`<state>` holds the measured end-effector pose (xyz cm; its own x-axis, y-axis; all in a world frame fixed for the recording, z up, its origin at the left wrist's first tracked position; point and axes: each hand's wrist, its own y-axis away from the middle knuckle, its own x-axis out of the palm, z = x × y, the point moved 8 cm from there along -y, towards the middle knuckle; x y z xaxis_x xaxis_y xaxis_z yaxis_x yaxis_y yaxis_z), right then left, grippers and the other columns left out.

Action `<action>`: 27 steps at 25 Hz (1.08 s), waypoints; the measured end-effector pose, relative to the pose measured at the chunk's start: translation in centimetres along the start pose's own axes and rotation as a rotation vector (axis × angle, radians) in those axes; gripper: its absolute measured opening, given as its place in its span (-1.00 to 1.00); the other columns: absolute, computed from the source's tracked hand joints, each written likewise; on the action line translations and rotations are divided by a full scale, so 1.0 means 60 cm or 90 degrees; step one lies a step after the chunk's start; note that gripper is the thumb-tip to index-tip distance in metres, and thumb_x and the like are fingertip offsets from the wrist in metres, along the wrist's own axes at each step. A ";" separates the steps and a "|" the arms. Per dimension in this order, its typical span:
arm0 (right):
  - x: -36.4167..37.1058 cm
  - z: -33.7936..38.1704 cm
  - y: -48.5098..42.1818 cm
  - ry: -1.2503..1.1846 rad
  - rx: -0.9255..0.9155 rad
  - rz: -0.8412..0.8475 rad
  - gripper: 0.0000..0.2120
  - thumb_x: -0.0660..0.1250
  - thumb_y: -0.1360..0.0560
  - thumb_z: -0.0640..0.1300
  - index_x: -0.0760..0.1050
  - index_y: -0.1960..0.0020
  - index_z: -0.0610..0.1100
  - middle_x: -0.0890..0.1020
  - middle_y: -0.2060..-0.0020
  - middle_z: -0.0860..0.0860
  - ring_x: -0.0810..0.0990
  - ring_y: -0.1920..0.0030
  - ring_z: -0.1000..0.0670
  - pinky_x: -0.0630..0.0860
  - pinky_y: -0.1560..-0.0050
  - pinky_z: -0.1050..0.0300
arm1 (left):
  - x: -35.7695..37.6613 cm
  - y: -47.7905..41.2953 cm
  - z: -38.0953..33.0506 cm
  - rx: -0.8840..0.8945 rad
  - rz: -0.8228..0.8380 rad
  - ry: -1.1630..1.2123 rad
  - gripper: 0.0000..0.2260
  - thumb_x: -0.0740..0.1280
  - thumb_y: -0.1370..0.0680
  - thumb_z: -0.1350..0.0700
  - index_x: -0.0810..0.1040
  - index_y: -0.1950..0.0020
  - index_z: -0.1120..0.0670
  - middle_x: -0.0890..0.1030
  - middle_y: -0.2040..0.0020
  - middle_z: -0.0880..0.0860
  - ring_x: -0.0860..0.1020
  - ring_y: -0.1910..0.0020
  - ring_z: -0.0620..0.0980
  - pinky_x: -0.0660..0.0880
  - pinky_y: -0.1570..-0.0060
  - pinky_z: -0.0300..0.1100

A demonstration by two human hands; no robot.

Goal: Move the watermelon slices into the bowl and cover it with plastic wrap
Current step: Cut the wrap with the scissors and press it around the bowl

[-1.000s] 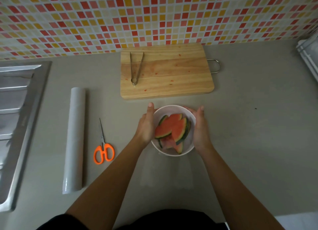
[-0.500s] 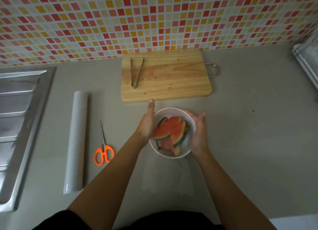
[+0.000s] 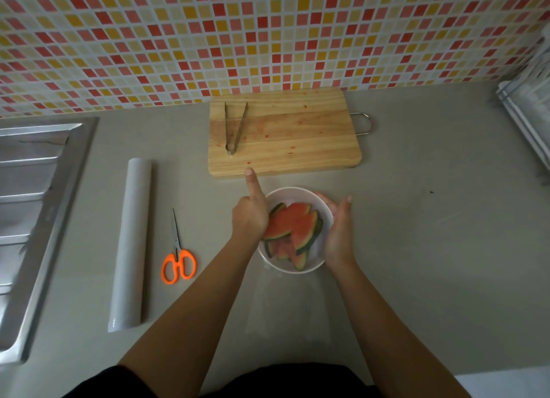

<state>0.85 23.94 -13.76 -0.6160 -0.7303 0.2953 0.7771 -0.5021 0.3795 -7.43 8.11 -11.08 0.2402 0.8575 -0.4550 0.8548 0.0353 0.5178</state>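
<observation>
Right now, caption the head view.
Left hand and right hand hold a bowl of watermelon slices near the cutting board.

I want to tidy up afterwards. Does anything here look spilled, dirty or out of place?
Only small things: red juice specks dot the cutting board, and a dark speck lies on the counter right of the bowl. Nothing else stands out.

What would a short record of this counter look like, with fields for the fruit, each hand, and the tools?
fruit: watermelon slices piled in the white bowl
left hand: grips the bowl's left side, thumb stretched out
right hand: cups the bowl's right side
wrap: plastic wrap roll lies left of the orange scissors
tongs: on the cutting board
</observation>
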 end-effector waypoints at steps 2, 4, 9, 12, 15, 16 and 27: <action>0.003 0.003 0.003 0.037 0.000 -0.018 -0.30 -0.23 -0.58 0.19 0.55 -0.12 -0.23 0.62 -0.03 -0.28 0.58 -0.10 -0.21 0.47 -0.21 -0.10 | -0.012 -0.008 0.013 -0.017 -0.057 -0.008 -0.07 -0.28 -0.44 -0.43 0.57 -0.08 0.27 0.56 0.00 0.23 0.51 -0.04 0.20 0.37 -0.17 0.04; 0.002 0.008 0.009 0.066 0.001 -0.062 -0.30 -0.23 -0.58 0.19 0.58 -0.07 -0.20 0.66 0.04 -0.22 0.62 -0.03 -0.15 0.51 -0.10 0.00 | -0.022 -0.012 0.019 -0.007 -0.091 0.009 -0.13 -0.25 -0.47 -0.40 0.61 0.07 0.24 0.58 0.15 0.15 0.53 0.02 0.18 0.42 -0.06 0.00; -0.001 -0.031 0.058 0.091 0.097 -0.165 -0.34 -0.21 -0.56 0.25 0.54 -0.11 -0.12 0.63 -0.06 -0.12 0.58 -0.10 -0.04 0.44 -0.25 0.02 | -0.067 -0.034 0.015 0.037 -0.063 0.291 -0.33 -0.19 -0.59 -0.23 0.65 0.17 0.05 0.66 0.11 0.06 0.59 0.11 0.03 0.44 0.05 -0.06; -0.006 -0.013 0.075 0.174 0.009 -0.132 -0.48 -0.14 -0.59 0.18 0.48 -0.12 -0.09 0.55 -0.11 -0.05 0.52 -0.10 0.21 0.37 -0.22 0.36 | -0.101 -0.014 0.046 0.044 -0.093 0.353 -0.46 -0.14 -0.63 -0.14 0.60 0.00 0.05 0.65 -0.02 0.08 0.58 -0.02 0.02 0.43 -0.07 -0.11; 0.016 0.042 0.026 0.340 -0.084 -0.020 -0.58 -0.04 -0.57 0.12 0.39 -0.30 0.00 0.40 -0.18 0.17 0.33 -0.10 0.40 0.17 -0.05 0.63 | -0.068 0.066 0.107 0.015 -0.068 0.400 -0.47 -0.11 -0.63 -0.15 0.56 -0.18 0.09 0.61 -0.17 0.10 0.53 -0.19 0.01 0.38 -0.25 -0.11; 0.036 0.047 0.006 0.380 -0.073 0.056 -0.57 -0.05 -0.57 0.12 0.38 -0.31 0.02 0.40 -0.18 0.17 0.33 -0.16 0.31 0.19 -0.14 0.49 | -0.045 0.090 0.103 0.027 -0.005 0.401 -0.46 -0.12 -0.63 -0.17 0.55 -0.20 0.07 0.62 -0.17 0.08 0.55 -0.18 -0.02 0.40 -0.24 -0.12; -0.006 0.038 0.012 0.346 -0.023 -0.099 -0.66 0.01 -0.59 -0.02 0.48 0.23 -0.05 0.56 0.25 0.01 0.49 0.22 0.08 0.38 0.12 0.12 | -0.072 0.000 0.062 0.081 0.016 0.528 -0.53 -0.09 -0.65 -0.11 0.27 -0.46 0.09 0.32 -0.47 0.04 0.34 -0.36 -0.17 0.23 -0.27 -0.30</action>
<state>1.35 24.89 -11.56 -0.5760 -0.7754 -0.2589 0.6927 -0.6311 0.3491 -6.73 2.50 -11.82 -0.1142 0.9583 0.2621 0.9108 -0.0044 0.4129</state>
